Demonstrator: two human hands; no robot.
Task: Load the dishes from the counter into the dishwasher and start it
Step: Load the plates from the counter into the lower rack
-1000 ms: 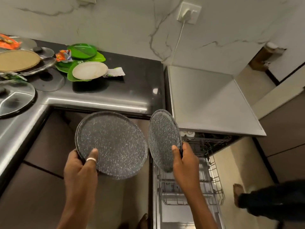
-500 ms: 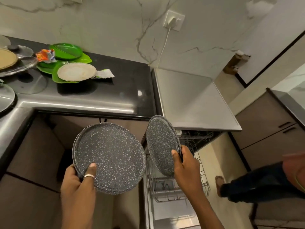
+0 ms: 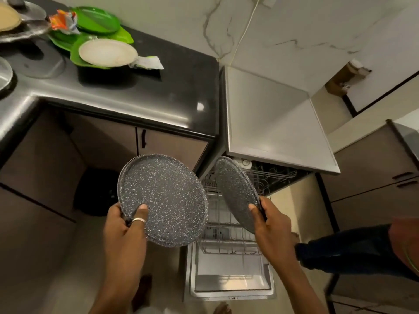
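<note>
My left hand [image 3: 123, 225] grips the near rim of a large dark speckled plate [image 3: 165, 198], thumb on its face; it looks like a stack of two. My right hand [image 3: 269, 223] grips a second speckled plate [image 3: 235, 189], tilted on edge above the dishwasher's pulled-out lower rack [image 3: 229, 236]. The dishwasher door [image 3: 231, 282] lies open below. On the black counter [image 3: 158, 87] at the back left lie green plates [image 3: 97, 21] and a white plate [image 3: 107, 52].
Steel lids and plates [image 3: 22, 30] crowd the counter's far left. A dark bin [image 3: 95, 191] stands under the counter corner. Another person's leg [image 3: 351, 252] reaches in from the right beside the dishwasher. The grey dishwasher top [image 3: 272, 118] adjoins the counter.
The view has swung down and closer to the dishwasher. Both plates have moved lower toward the rack, still held the same way.
</note>
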